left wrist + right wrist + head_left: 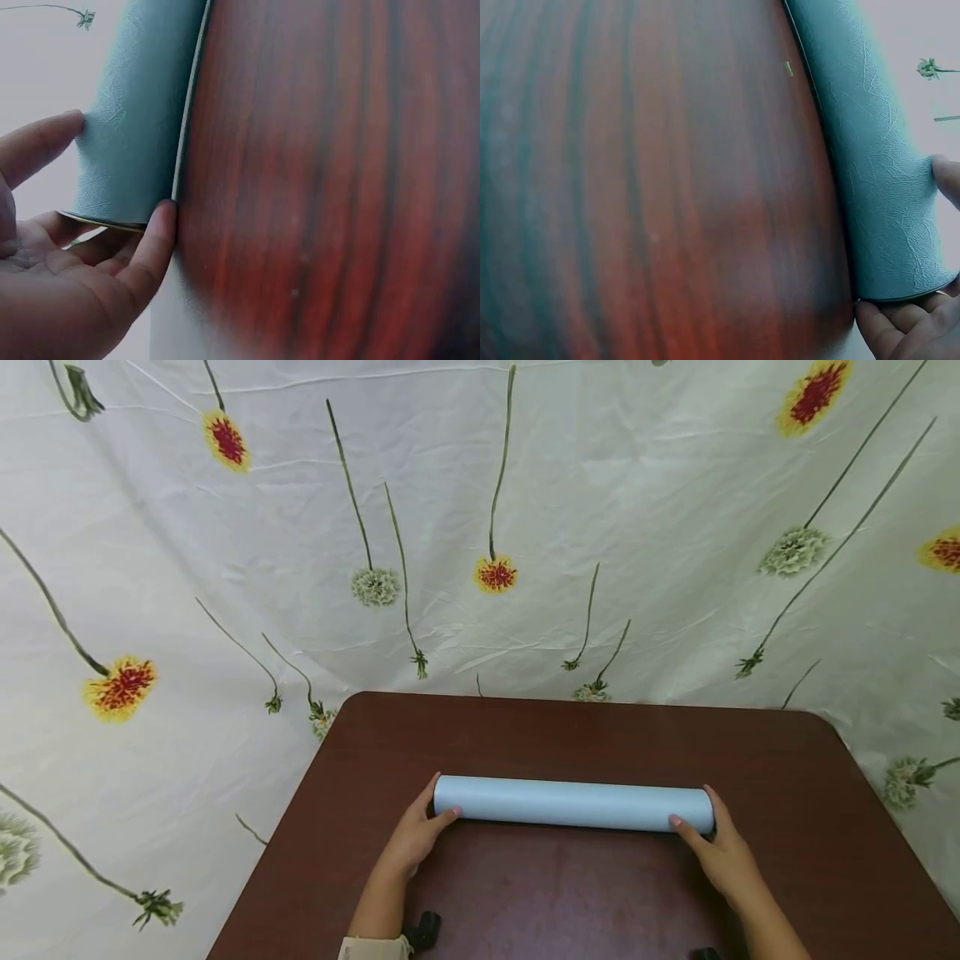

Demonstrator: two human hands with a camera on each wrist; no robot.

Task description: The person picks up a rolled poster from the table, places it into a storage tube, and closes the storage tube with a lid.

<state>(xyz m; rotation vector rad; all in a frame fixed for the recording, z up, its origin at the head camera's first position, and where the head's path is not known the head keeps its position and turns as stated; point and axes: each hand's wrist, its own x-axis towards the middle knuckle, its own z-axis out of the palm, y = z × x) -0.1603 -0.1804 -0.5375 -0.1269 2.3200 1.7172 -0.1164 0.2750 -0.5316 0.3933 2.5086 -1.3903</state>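
Observation:
A light-blue rolled desk mat (573,803) with a creased, leather-like surface lies sideways across the dark brown table, seen in the head view. My left hand (411,837) grips its left end, thumb on the near side and fingers round the end. At the opposite end my right hand (724,853) holds it the same way. In the left wrist view a thin pale edge runs along the roll (135,97), and its rim shows by the fingers (154,247). The right wrist view has the roll (881,165) close along the tabletop, fingertips at its end.
The table (592,735) has rounded far corners and a reddish wood grain. Behind and to the left hangs a white cloth (450,635) printed with flowers. A small black object (425,931) is beside my left wrist, and another (705,953) near my right forearm.

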